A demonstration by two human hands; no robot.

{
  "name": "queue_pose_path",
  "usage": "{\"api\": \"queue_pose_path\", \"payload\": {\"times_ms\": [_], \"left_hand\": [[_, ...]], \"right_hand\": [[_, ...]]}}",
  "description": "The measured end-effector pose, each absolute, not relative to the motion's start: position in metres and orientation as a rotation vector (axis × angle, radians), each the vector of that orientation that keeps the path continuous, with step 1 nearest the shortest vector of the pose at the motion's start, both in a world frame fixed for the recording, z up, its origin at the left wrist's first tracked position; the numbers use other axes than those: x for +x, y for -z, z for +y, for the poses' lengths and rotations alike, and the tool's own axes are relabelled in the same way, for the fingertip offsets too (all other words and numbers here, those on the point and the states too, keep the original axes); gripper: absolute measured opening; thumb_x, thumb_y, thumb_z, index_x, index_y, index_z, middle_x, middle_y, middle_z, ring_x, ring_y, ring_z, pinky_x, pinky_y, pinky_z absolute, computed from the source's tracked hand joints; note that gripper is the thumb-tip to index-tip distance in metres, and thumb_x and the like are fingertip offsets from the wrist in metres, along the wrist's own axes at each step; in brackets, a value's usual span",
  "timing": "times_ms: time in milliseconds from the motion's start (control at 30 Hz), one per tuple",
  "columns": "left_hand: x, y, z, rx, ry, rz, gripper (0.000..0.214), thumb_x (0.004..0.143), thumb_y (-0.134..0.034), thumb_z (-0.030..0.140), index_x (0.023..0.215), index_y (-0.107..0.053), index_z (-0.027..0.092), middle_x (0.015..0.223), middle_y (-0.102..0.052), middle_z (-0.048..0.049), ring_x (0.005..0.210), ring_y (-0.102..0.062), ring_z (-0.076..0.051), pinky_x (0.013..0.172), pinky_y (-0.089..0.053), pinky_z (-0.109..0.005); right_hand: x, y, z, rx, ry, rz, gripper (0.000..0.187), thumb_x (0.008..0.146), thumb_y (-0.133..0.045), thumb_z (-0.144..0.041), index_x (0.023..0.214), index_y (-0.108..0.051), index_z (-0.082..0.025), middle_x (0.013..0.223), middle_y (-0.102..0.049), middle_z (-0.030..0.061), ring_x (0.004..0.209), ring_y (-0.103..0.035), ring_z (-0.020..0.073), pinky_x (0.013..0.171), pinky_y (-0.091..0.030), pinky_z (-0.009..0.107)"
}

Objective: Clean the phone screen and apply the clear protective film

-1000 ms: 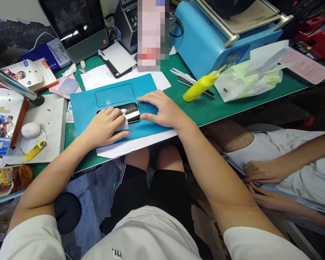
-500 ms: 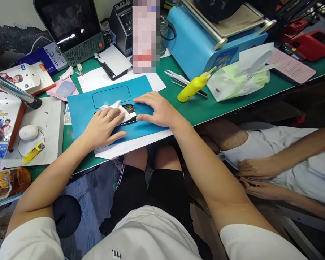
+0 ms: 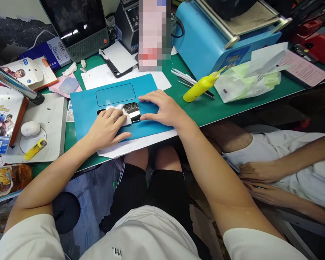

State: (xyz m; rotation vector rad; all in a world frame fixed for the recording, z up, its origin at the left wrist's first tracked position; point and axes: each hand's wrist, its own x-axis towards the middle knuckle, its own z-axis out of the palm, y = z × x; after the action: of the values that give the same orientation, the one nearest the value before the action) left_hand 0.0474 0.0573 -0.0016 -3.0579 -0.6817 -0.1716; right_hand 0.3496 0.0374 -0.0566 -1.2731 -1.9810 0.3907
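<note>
A phone (image 3: 135,112) with a glossy dark face lies across the blue mat (image 3: 86,126). My left hand (image 3: 108,126) holds a crumpled white tissue (image 3: 128,117) under its fingers, pressed onto the phone; hand and tissue hide much of the phone's left and middle. Around the phone's right end is my right hand (image 3: 165,110), its thumb and fingers apart with nothing between them. The thumb is at the phone's lower right corner. Just behind the phone, a clear rectangular sheet with a dark outline (image 3: 115,95) rests on the mat.
On the green table (image 3: 176,115) to the right are a yellow squeeze bottle (image 3: 199,88), thin tools (image 3: 184,77) and a tissue pack (image 3: 246,85). A blue machine (image 3: 203,39) stands behind. At left are a grey plate (image 3: 54,119) and boxes (image 3: 2,121). Another person's hands (image 3: 262,177) are at right.
The whole view has shifted slightly. My left hand and the tissue have slid left along the phone, baring more of its right end. My right hand keeps its place by that end.
</note>
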Motion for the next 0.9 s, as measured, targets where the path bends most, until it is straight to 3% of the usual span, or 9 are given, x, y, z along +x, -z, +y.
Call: {"api": "queue_pose_path", "payload": {"times_ms": [100,267,400,567,767,900], "left_hand": [[0.05,-0.002,0.049,-3.014,0.101,-0.765,0.074,0.118,-0.029,0.071,0.13,-0.074,0.014,0.127,-0.074,-0.0235,0.113,-0.067,-0.039,0.094,-0.053,-0.05],[0.051,-0.01,0.035,-2.802,0.037,-1.047,0.095,0.113,-0.031,0.082,0.146,-0.067,0.0,0.134,-0.072,-0.0305,0.115,-0.068,-0.043,0.095,-0.055,-0.052],[0.05,-0.014,0.029,-2.854,0.017,-1.034,0.09,0.112,-0.032,0.083,0.13,-0.075,0.006,0.12,-0.075,-0.0262,0.114,-0.07,-0.04,0.094,-0.057,-0.047],[0.049,-0.011,0.028,-2.791,0.041,-1.16,0.093,0.111,-0.038,0.085,0.138,-0.072,0.003,0.136,-0.074,-0.0309,0.122,-0.072,-0.042,0.097,-0.061,-0.049],[0.05,-0.001,0.03,-2.916,0.073,-0.871,0.096,0.111,-0.042,0.084,0.147,-0.069,-0.002,0.157,-0.069,-0.0329,0.148,-0.067,-0.044,0.123,-0.056,-0.051],[0.047,-0.001,0.036,-2.821,0.059,-1.084,0.102,0.114,-0.037,0.081,0.153,-0.062,-0.009,0.163,-0.063,-0.0375,0.154,-0.062,-0.047,0.126,-0.054,-0.053]], "right_hand": [[0.35,0.057,0.036,-1.263,-0.385,-1.971,0.097,0.085,-0.064,-0.101,0.14,-0.082,-0.024,0.131,-0.084,0.016,0.117,-0.074,0.0414,0.108,-0.059,0.062],[0.351,0.056,0.035,-1.248,-0.405,-1.966,0.091,0.086,-0.07,-0.096,0.139,-0.083,-0.023,0.13,-0.084,0.0166,0.118,-0.075,0.0422,0.106,-0.061,0.064],[0.351,0.055,0.034,-1.258,-0.419,-1.957,0.09,0.087,-0.07,-0.096,0.139,-0.083,-0.025,0.129,-0.084,0.0159,0.118,-0.076,0.0417,0.105,-0.063,0.064],[0.349,0.052,0.034,-1.275,-0.419,-1.965,0.088,0.087,-0.069,-0.095,0.138,-0.083,-0.025,0.131,-0.085,0.0155,0.118,-0.076,0.0413,0.106,-0.063,0.065],[0.348,0.053,0.034,-1.245,-0.406,-1.977,0.084,0.091,-0.069,-0.092,0.136,-0.083,-0.023,0.132,-0.085,0.0168,0.118,-0.076,0.0407,0.107,-0.063,0.064],[0.349,0.054,0.034,-1.237,-0.402,-1.974,0.082,0.093,-0.07,-0.089,0.138,-0.083,-0.021,0.132,-0.085,0.0179,0.118,-0.076,0.0403,0.108,-0.063,0.062]]}}
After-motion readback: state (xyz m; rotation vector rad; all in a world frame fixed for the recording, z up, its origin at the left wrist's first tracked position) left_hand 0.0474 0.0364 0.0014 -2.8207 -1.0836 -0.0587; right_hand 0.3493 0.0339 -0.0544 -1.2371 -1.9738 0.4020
